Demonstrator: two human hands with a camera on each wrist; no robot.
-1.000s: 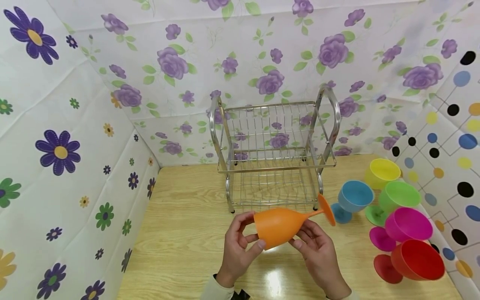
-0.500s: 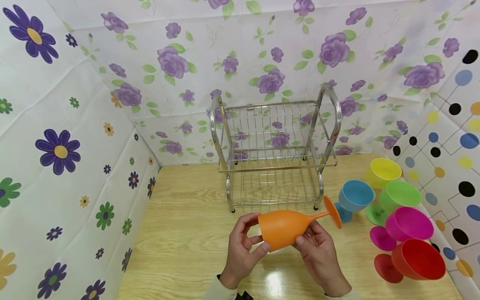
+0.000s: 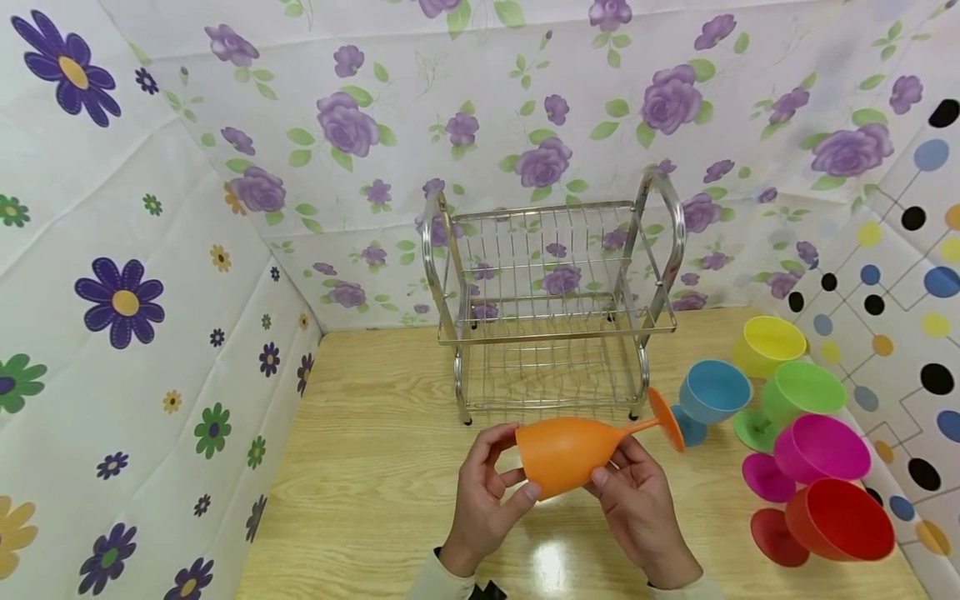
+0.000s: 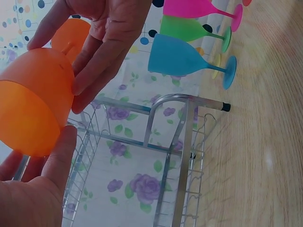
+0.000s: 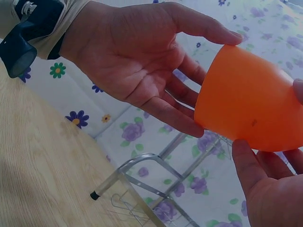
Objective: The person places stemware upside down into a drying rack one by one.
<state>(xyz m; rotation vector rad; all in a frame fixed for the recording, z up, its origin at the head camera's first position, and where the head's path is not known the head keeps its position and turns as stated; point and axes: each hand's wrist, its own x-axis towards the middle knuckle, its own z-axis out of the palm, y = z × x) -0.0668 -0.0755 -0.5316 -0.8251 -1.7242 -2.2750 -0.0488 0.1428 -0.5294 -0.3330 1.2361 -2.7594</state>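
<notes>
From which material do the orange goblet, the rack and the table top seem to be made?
The orange goblet: probably plastic, with a satin finish; the evenly coloured wall shows soft highlights. The rack: metal, polished, likely steel; its tubes carry bright, mirror-like streaks. The table top: wood or wood-look laminate, I cannot tell which; it shows grain and a glossy reflection.
</notes>
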